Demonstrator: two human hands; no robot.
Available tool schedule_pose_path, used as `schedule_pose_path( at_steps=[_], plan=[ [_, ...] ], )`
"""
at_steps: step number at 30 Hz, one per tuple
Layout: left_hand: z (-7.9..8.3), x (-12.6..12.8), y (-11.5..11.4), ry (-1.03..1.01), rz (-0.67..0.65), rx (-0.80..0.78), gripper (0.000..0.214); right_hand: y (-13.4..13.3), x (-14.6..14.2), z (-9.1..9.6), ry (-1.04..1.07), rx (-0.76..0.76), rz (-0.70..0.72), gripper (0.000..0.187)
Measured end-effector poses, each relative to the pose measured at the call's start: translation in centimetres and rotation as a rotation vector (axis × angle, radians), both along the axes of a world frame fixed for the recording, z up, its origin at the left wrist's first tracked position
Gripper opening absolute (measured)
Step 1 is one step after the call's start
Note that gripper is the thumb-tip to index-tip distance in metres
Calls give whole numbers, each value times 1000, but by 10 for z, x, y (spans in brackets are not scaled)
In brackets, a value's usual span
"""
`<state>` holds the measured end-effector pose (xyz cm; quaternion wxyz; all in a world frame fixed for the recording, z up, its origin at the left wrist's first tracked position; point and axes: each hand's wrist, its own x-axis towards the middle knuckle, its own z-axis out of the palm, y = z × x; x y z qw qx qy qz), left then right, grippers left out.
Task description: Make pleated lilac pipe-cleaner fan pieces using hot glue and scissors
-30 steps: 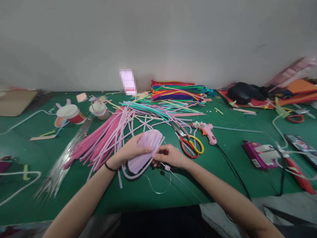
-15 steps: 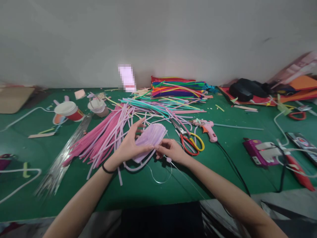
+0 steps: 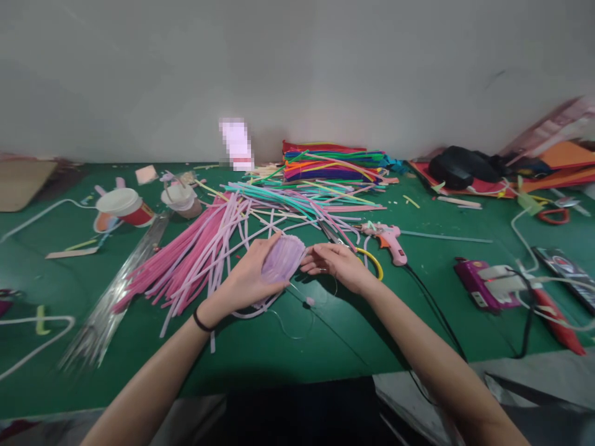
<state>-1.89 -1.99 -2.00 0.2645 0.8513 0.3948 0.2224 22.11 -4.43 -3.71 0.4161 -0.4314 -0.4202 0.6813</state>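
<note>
My left hand (image 3: 248, 272) grips a lilac, ribbed, fan-like piece (image 3: 284, 259) that looks made of chenille stems, the thumb across its lower side and the fingers behind it. A lilac stem curves below it. At its right edge is my right hand (image 3: 341, 265), fingers loosely stretched out towards the piece; whether they touch it is unclear. From below the piece runs a thin clear thread with a small pale lilac bit (image 3: 309, 301) on it. Scissors with a yellow handle loop (image 3: 374, 263) lie partly hidden behind my right hand.
Pink and lilac chenille stems (image 3: 181, 260) spread to the left, multicoloured bundles (image 3: 332, 162) at the back. A pink glue gun (image 3: 393, 243) trails a black cord on the right. Near the left are a lidded cup (image 3: 134, 207), silvery strips (image 3: 114, 297); at right, a purple power adapter (image 3: 481, 285).
My right hand has come off the lower edge of the lilac piece and moved up and right, its fingers straightening. The piece has turned slightly in my left hand. The scissors' red loop is now covered.
</note>
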Motion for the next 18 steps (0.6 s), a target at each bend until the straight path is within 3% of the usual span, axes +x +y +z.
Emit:
schedule_pose_path(
  at_steps=[3,6,11,14,18],
  plan=[
    [-6,-1,0,89,-8,-9,96,1,-6,-5,-169,94,-2,37],
    [-15,0,-4,196,-49,111,85,1,-11,-11,-426,186,-52,26],
    [-28,5,-16,422,-253,285,56,8,-10,-9,-664,220,-18,14],
    [-32,5,-19,456,-289,300,58,15,-8,-1,-808,248,68,15],
    [-33,2,-19,408,-328,296,65,25,-7,10,-1078,459,118,14]
  ],
)
